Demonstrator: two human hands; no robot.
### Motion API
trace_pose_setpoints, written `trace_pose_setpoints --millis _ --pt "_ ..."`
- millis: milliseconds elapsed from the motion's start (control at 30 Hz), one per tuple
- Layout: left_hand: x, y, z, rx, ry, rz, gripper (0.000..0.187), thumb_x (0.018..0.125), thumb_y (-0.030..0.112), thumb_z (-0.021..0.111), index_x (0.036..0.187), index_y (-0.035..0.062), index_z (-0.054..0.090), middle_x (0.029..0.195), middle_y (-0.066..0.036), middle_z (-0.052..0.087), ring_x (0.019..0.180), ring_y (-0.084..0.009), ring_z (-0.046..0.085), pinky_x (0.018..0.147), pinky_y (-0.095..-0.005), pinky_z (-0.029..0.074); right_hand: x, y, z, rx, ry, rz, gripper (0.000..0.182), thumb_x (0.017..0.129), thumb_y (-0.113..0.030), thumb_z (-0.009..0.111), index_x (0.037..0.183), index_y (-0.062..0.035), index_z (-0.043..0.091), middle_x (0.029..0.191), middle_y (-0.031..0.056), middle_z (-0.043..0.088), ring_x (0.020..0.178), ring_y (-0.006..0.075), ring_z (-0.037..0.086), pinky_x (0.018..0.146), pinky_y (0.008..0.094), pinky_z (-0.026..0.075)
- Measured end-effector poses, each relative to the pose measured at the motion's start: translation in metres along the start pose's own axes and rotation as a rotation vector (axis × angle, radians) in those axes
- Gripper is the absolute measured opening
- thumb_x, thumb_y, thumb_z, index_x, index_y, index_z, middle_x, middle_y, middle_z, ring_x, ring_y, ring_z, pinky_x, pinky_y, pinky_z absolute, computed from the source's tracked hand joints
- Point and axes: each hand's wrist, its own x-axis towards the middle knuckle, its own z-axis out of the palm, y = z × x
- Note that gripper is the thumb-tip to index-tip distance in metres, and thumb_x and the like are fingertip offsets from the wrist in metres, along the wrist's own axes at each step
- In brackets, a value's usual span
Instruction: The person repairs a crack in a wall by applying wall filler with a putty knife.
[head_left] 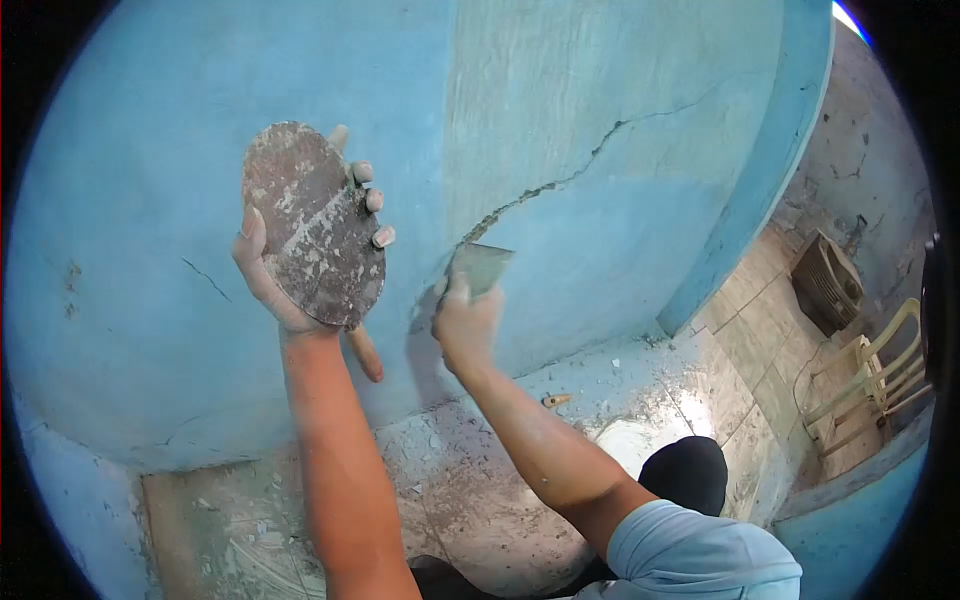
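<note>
My left hand (268, 270) grips an oval, plaster-crusted dark plate (315, 225), thumb along its left edge and fingertips curled over its right one. Below the plate a wooden handle (366, 354) sticks out; what it belongs to is hidden behind. In my right hand (468, 325) is a putty knife (482, 266), its wide blade up against the blue wall (600, 270). The blade's top edge lies right at the lower end of a jagged crack (545, 188), which climbs to the upper right and thins out.
Dust and plaster crumbs litter the floor (440, 470) along the wall's foot. A small wooden-looking piece (556, 400) lies there. My dark-clothed knee (685, 475) is close below. Farther right are a ribbed brown container (826, 282) and a pale chair (880, 370).
</note>
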Motion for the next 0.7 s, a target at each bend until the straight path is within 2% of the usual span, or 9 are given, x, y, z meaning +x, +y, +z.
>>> trace_pose_setpoints --millis 33,133,200,267,367,467,567,700 --pt "0.000 0.001 -0.002 0.019 0.005 0.001 0.109 0.091 0.060 0.065 0.164 -0.0100 0.024 0.130 -0.027 0.059 0.106 -0.0352 0.066 0.075 -0.0483 0.058 -0.005 -0.013 0.001 0.079 -0.007 0.133 0.019 0.106 -0.015 0.057 0.090 -0.0051 0.059 0.072 0.0046 0.061 0.048 0.0148 0.052 0.040 0.0323 0.038" --pt "-0.004 -0.002 -0.005 -0.016 0.027 -0.010 0.109 0.090 0.060 0.065 0.164 -0.0097 0.024 0.129 -0.026 0.059 0.105 -0.0343 0.065 0.075 -0.0476 0.058 -0.003 -0.032 0.003 0.224 -0.004 0.252 0.018 0.105 -0.013 0.057 0.090 -0.0040 0.059 0.072 0.0045 0.061 0.048 0.0138 0.051 0.039 0.0318 0.035" --pt "0.000 -0.001 -0.002 -0.022 0.021 -0.004 0.109 0.090 0.060 0.065 0.164 -0.0097 0.025 0.129 -0.026 0.059 0.105 -0.0338 0.065 0.075 -0.0473 0.057 0.022 0.004 -0.016 -0.389 -0.057 -0.186 0.019 0.104 -0.010 0.057 0.089 0.0000 0.061 0.074 0.0087 0.064 0.057 0.0201 0.060 0.050 0.0375 0.045" --pt "0.000 -0.001 0.004 0.001 0.021 0.008 0.109 0.090 0.060 0.065 0.164 -0.0099 0.026 0.128 -0.025 0.059 0.105 -0.0336 0.065 0.074 -0.0472 0.057 0.023 -0.008 -0.036 -0.683 -0.185 -0.437 0.019 0.103 -0.009 0.057 0.089 0.0024 0.063 0.075 0.0131 0.067 0.062 0.0265 0.065 0.058 0.0426 0.050" --pt "0.000 -0.003 0.010 -0.031 0.014 0.017 0.109 0.089 0.061 0.066 0.163 -0.0101 0.028 0.129 -0.025 0.060 0.106 -0.0330 0.065 0.074 -0.0463 0.058 0.010 -0.023 -0.034 -0.788 -0.177 -0.474 0.019 0.102 -0.007 0.058 0.091 0.0057 0.065 0.076 0.0208 0.069 0.071 0.0372 0.070 0.070 0.0480 0.053" --pt "0.001 -0.005 0.012 -0.012 -0.009 0.016 0.109 0.091 0.061 0.066 0.163 -0.0102 0.027 0.129 -0.025 0.059 0.106 -0.0331 0.066 0.075 -0.0457 0.059 0.000 -0.025 -0.031 -0.741 -0.149 -0.450 0.020 0.102 -0.008 0.059 0.091 0.0065 0.066 0.076 0.0241 0.069 0.074 0.0424 0.070 0.071 0.0498 0.052" --pt "0.000 -0.003 0.012 0.015 -0.009 0.011 0.108 0.092 0.061 0.066 0.164 -0.0102 0.026 0.129 -0.026 0.060 0.107 -0.0332 0.066 0.075 -0.0455 0.060 -0.006 -0.039 -0.031 -0.818 -0.176 -0.475 0.021 0.102 -0.010 0.059 0.090 0.0061 0.066 0.074 0.0231 0.068 0.072 0.0415 0.070 0.070 0.0493 0.052" --pt "-0.002 -0.005 -0.005 -0.077 -0.009 0.001 0.110 0.092 0.057 0.068 0.165 -0.0103 0.021 0.132 -0.028 0.058 0.108 -0.0360 0.066 0.076 -0.0479 0.060 0.010 -0.018 -0.042 -0.776 -0.182 -0.432 0.024 0.103 -0.013 0.060 0.089 0.0050 0.067 0.074 0.0235 0.068 0.068 0.0390 0.068 0.067 0.0475 0.051"
